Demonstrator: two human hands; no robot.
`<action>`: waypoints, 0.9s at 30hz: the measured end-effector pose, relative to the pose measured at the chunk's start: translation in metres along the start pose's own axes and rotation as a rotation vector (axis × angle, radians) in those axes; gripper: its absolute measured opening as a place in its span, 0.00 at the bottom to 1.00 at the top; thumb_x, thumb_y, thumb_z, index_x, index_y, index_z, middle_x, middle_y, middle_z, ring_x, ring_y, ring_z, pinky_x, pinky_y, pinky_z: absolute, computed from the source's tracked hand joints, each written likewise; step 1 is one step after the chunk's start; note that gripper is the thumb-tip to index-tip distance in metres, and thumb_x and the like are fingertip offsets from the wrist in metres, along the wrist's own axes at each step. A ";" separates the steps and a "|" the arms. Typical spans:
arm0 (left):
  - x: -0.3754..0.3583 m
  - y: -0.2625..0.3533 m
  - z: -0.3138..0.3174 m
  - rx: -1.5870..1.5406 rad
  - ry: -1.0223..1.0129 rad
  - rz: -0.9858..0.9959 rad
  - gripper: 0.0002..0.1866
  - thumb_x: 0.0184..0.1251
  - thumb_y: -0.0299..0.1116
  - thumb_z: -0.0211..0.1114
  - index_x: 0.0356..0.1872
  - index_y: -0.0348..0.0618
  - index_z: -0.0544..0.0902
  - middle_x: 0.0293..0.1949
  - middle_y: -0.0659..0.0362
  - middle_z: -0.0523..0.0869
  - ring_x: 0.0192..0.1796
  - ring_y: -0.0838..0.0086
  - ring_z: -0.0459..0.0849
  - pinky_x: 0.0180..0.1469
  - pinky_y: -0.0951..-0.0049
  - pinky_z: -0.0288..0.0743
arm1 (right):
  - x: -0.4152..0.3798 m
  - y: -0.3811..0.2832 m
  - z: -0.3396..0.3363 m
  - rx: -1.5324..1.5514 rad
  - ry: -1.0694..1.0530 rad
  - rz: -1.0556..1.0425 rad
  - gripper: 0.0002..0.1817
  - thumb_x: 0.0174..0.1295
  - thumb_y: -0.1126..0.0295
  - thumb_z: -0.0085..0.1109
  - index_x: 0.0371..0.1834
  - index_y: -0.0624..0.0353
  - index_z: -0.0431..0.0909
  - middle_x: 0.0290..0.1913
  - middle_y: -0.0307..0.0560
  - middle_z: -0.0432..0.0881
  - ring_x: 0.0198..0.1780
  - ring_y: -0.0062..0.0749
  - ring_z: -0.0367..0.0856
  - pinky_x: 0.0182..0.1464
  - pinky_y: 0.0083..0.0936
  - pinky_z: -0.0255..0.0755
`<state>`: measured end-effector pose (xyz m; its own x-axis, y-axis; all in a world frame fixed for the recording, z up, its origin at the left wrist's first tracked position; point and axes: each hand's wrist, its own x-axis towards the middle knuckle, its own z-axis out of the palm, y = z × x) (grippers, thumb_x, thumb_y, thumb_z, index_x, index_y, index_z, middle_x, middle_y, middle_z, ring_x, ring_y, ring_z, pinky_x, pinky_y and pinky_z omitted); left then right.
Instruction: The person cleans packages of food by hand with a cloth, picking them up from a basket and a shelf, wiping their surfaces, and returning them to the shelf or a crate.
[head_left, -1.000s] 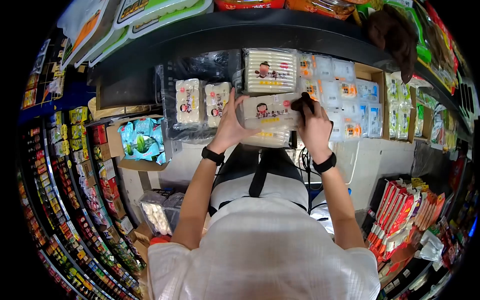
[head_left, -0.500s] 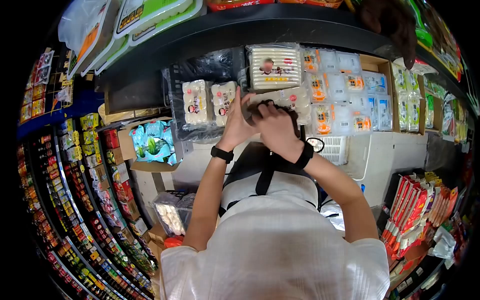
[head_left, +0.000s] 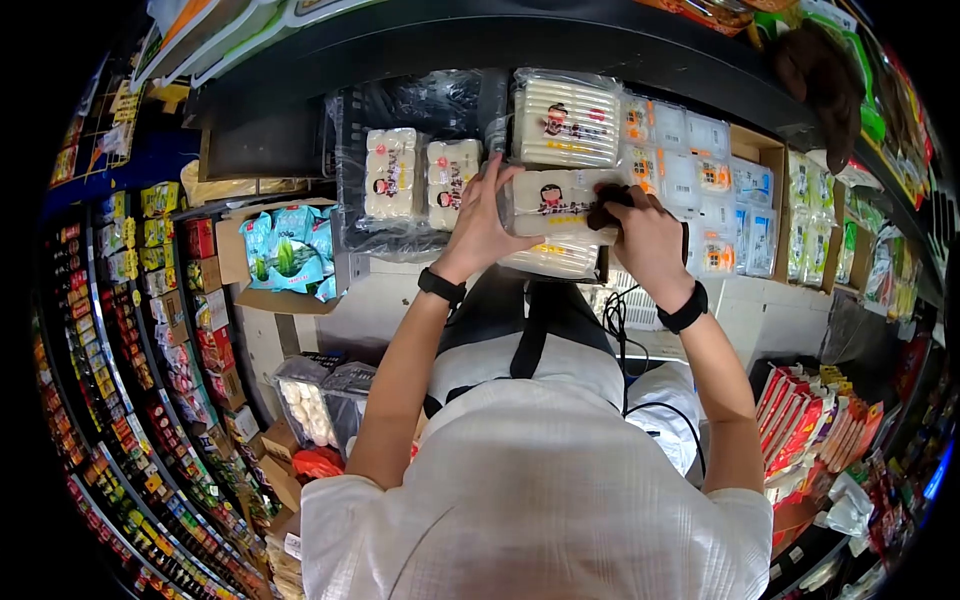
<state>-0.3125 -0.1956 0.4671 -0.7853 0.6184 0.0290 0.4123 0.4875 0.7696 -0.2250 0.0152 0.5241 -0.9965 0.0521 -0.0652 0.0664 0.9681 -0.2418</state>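
Black shelf [head_left: 300, 120], dark board above it. On it at 12 o'clock: stack of flat white noodle packs [head_left: 565, 120], one per layer, cartoon labels up. At 11: two packs of white round buns [head_left: 420, 180] upright side by side, wrapped in clear film [head_left: 400, 110]. At 1: open cardboard box [head_left: 765, 160] holding rows of small clear packets [head_left: 700, 180]. At 9, lower level: carton [head_left: 245, 290] of blue-green bags [head_left: 290, 255].

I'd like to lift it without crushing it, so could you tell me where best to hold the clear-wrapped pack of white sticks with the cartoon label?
Probably by its short ends, from both sides: the clear-wrapped pack lies long and flat.
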 end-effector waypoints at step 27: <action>0.008 0.030 -0.008 0.535 -0.196 0.128 0.46 0.42 0.48 0.70 0.65 0.45 0.59 0.61 0.51 0.65 0.67 0.59 0.57 0.69 0.50 0.34 | -0.087 0.061 0.030 0.294 0.263 0.409 0.15 0.49 0.77 0.54 0.41 0.52 0.80 0.39 0.45 0.77 0.37 0.48 0.78 0.37 0.38 0.72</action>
<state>-0.3098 -0.1812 0.4950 -0.6347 0.7706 -0.0576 0.7143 0.6135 0.3369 -0.1328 0.0624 0.4855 -0.8631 0.5045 0.0238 0.4237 0.7488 -0.5097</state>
